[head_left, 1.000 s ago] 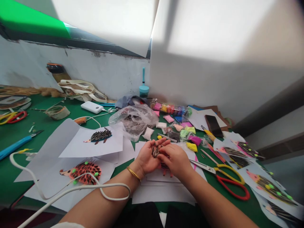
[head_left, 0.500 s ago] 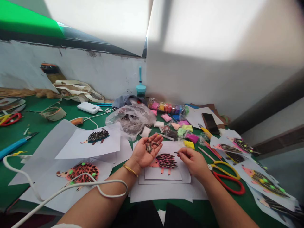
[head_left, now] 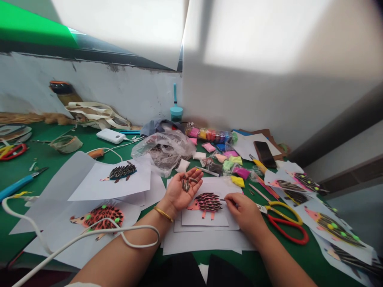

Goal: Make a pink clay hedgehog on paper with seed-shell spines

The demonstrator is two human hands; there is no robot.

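My left hand [head_left: 176, 195] lies palm up, cupped under several striped sunflower seeds [head_left: 186, 185]. Between the thumb and fingertips of my right hand [head_left: 243, 211] is a single sunflower seed [head_left: 223, 199], level with the right edge of a pink hedgehog picture [head_left: 208, 202]. Rows of dark seeds cover the hedgehog's back, and its pink face and legs show. I cannot tell whether the held seed touches it. The picture is on a small white sheet [head_left: 188, 220] atop larger papers, with my left fingers just above its upper left.
Yellow-and-red scissors [head_left: 289, 235] lie right of my right hand, near a loose seed [head_left: 251, 192]. Behind are a plastic bag of seeds [head_left: 164, 149] and coloured clay packets [head_left: 237, 181]. More hedgehog pictures flank both sides. A white cable [head_left: 89, 235] crosses my left forearm.
My right hand has shifted slightly down, bringing its seed closer to the hedgehog's right edge. A loose seed now shows on the green table beyond that hand. My left hand stays cupped.
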